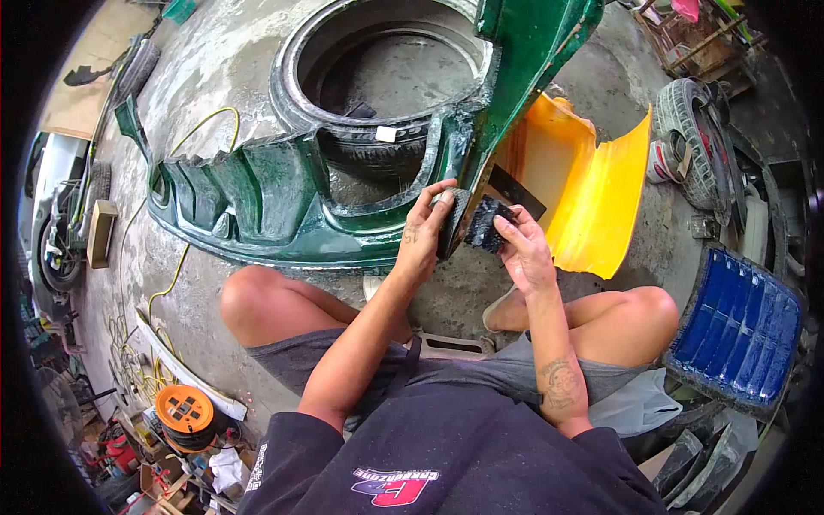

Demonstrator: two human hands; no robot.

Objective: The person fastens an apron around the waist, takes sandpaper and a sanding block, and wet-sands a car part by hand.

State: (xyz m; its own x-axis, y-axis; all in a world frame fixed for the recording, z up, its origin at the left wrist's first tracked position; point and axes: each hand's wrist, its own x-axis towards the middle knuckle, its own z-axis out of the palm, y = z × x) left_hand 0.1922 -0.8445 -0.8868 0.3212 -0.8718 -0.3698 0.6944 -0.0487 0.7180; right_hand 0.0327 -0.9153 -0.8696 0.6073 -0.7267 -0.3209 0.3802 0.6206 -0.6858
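A large green glossy car body part point(279, 180), shaped like a bumper or diffuser mould with ribs, stretches in front of me and leans on a tyre point(296, 103). My left hand point(421, 236) grips its lower right corner, beside a rough grey-black patch at the edge. Between the thumb and fingers of my right hand point(525, 253) is a small rough black block point(489, 225), held just right of that corner. Whether the block touches the edge I cannot tell. A flat dark strip point(519, 190) lies behind it.
A yellow curved panel point(601, 206) stands on the right, with a blue slatted panel point(734, 326) farther out. Stacked tyres point(691, 142) and a can point(661, 161) are at far right. On the left lie a yellow hose point(172, 287), an orange cable reel point(184, 409) and a white strip point(189, 373).
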